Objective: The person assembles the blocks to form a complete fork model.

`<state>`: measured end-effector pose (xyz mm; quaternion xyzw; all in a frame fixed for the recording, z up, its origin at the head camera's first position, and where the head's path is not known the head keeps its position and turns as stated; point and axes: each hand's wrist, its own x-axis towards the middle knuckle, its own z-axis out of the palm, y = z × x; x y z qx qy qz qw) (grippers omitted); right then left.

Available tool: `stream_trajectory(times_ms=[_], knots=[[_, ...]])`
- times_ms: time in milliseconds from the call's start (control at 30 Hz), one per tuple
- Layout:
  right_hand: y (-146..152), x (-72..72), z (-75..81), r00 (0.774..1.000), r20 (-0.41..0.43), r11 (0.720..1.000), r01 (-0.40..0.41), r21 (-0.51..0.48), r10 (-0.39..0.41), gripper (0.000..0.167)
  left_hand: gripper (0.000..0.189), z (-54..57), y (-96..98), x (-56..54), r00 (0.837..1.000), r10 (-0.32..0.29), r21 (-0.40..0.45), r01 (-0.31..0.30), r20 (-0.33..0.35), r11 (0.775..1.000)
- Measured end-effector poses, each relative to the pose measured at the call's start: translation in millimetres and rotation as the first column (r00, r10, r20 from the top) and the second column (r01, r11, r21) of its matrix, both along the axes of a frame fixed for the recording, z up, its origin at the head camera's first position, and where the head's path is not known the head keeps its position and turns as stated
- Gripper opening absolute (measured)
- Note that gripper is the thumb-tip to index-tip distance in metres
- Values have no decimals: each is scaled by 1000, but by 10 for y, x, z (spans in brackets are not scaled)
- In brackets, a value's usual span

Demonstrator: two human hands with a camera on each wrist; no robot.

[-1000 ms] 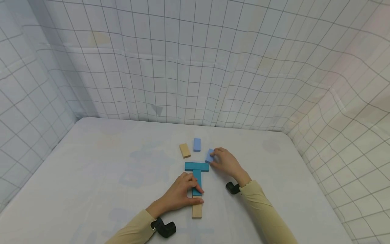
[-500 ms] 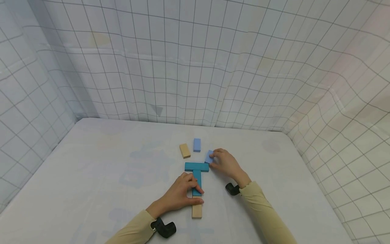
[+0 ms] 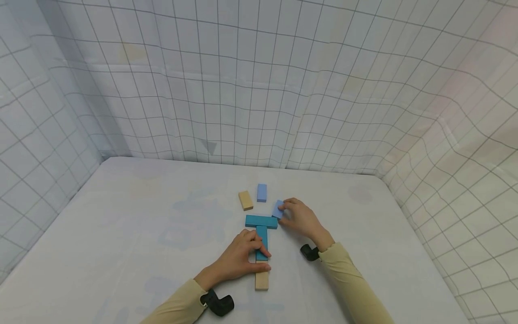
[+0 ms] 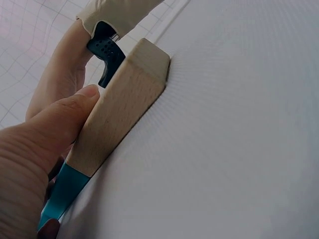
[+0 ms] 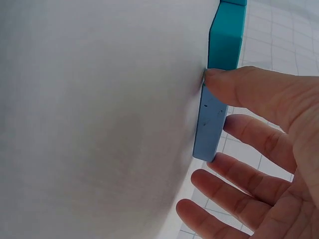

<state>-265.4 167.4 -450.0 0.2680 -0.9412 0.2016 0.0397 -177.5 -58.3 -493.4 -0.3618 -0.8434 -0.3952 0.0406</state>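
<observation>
Two teal blocks form a T on the white table: a crosswise teal block [image 3: 261, 221] and a lengthwise teal block [image 3: 261, 234] below it. A bare wooden block [image 3: 261, 282] continues the stem end to end. My left hand [image 3: 238, 256] reaches over the stem, its fingers curled across the lengthwise teal block and its thumb lying on the wooden block. My right hand [image 3: 301, 218] grips a slanted light blue block [image 5: 210, 124] at the right end of the crossbar. In the right wrist view, the thumb is at its crossbar end and fingertips are along its other side.
Beyond the crossbar lie another light blue block [image 3: 261, 192] and a tilted wooden block [image 3: 245, 200]. A black camera [image 3: 218, 303] is on the left wrist and a similar black device [image 3: 309, 252] on the right. Grid-patterned curtains [image 3: 251, 90] surround the table [image 3: 121, 234].
My right hand has drawn the slanted light blue block slightly nearer, toward the crossbar's right end. The left hand stays in place over the stem.
</observation>
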Motion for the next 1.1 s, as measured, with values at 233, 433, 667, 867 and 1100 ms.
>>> stream_trajectory(times_ms=[233, 433, 667, 867, 1100], knots=[[11, 23, -11, 999, 33, 1000, 1, -26, 0, 37, 25, 9, -4, -1, 1000, 1, -5, -1, 18, 1000], [29, 31, -24, 999, 45, 1000, -9, -16, 10, 40, 26, 1, -6, -3, 1000, 1, -2, -1, 20, 1000], [43, 9, 31, 997, 58, 999, -54, -7, 55, 40, 25, -4, -6, -3, 1000, -4, 8, 4, 10, 1000], [-18, -93, 90, 993, 69, 995, -89, -53, 93, 40, 26, -4, -9, -4, 1000, -5, 9, 5, 13, 1000], [-160, -256, 126, 995, 67, 995, -67, -74, 72, 32, 25, -34, -7, -16, 1000, -13, 24, 13, -2, 1000]])
